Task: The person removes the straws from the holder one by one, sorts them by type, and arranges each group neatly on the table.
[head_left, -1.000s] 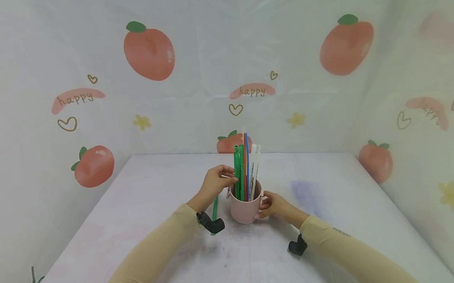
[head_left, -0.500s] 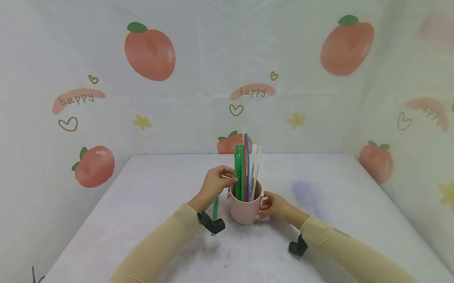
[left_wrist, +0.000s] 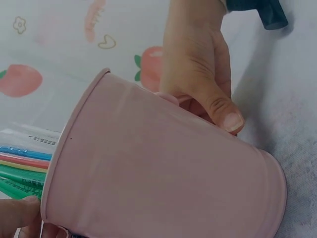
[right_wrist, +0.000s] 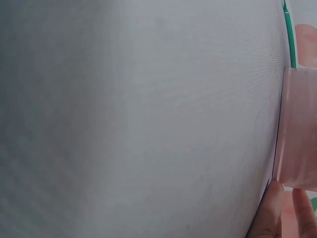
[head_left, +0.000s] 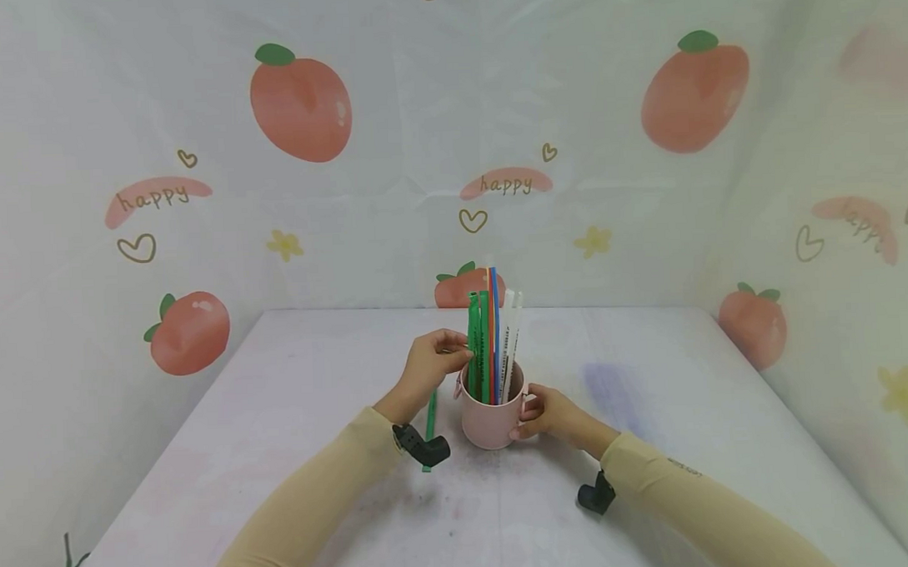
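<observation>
A pink cup [head_left: 491,426] stands upright on the table, holding several long wrapped straws. The green straws [head_left: 484,341] are at its left side, red and blue straws [head_left: 495,332] in the middle, white straws [head_left: 510,332] at the right. My left hand [head_left: 430,359] pinches the leftmost green straw just above the rim; in the left wrist view its fingertips [left_wrist: 17,215] are right at the rim. With curled fingers my right hand [head_left: 552,413] grips the cup by its handle side, thumb against the wall. The right wrist view shows the cup's base [right_wrist: 299,129] and those fingertips [right_wrist: 270,203].
Another green straw [head_left: 432,413] lies on the white table [head_left: 314,363] left of the cup, partly behind the black left wrist camera [head_left: 422,445]. A second black camera [head_left: 596,495] hangs under the right wrist. A printed backdrop [head_left: 403,110] encloses the table.
The left hand has risen very slightly, and the leftmost green straw tilts a little differently. The right hand and the cup have stayed in place.
</observation>
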Action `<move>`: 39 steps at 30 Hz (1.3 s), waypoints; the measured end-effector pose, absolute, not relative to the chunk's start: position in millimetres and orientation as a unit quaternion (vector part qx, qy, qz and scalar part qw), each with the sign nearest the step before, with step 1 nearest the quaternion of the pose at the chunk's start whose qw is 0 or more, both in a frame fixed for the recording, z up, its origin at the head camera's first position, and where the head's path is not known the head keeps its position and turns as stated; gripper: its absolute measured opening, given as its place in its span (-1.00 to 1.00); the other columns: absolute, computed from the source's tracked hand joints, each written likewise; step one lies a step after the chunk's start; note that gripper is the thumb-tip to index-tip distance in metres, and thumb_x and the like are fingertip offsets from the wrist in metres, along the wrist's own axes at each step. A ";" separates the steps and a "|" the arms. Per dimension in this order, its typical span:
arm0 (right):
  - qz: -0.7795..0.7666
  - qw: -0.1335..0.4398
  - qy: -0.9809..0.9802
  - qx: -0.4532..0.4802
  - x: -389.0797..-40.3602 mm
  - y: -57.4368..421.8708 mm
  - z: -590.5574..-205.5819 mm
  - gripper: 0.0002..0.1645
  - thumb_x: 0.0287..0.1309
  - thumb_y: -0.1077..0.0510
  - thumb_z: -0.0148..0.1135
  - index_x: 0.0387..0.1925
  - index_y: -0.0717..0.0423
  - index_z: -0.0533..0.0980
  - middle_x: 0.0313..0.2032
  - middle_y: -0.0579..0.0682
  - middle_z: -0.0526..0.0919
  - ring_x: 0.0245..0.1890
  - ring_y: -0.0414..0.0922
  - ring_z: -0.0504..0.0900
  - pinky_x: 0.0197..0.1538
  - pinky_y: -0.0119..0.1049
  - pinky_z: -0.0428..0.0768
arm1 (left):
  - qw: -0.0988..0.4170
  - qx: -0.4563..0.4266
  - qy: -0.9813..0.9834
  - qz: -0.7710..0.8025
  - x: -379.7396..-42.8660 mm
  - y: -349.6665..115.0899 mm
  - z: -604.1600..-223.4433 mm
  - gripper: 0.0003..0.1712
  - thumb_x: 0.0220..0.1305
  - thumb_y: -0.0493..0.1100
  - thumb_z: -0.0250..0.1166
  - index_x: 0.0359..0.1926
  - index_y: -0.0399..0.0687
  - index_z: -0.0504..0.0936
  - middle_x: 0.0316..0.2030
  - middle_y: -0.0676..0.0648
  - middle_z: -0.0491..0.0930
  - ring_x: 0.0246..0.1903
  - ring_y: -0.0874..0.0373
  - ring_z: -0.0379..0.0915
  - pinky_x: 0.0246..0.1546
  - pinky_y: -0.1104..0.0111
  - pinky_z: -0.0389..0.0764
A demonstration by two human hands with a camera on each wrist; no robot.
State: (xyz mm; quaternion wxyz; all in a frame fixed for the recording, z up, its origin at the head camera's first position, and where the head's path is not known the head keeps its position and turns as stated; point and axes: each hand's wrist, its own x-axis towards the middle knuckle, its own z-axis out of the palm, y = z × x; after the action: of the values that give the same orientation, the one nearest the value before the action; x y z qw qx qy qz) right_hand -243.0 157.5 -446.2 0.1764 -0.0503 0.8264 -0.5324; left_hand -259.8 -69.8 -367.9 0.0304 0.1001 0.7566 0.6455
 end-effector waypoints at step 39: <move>-0.509 0.182 0.840 -0.034 -243.7 157.0 -446.4 0.10 -0.12 0.28 0.54 0.38 0.43 0.10 -0.04 0.21 0.58 -0.09 -0.07 0.59 0.15 -0.11 0.57 | 0.010 0.048 0.622 0.781 -278.2 -86.0 -358.2 -0.67 0.29 -0.34 0.25 0.06 -0.30 0.51 -0.30 -0.02 0.57 -0.31 0.26 0.59 -0.13 0.37 0.68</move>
State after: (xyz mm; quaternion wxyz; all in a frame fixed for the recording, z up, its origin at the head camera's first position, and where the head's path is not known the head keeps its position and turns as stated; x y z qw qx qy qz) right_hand -243.7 157.0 -446.4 0.1821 -0.0345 0.8404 -0.5093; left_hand -278.2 -86.0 -358.2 0.0097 0.0479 0.6225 0.7811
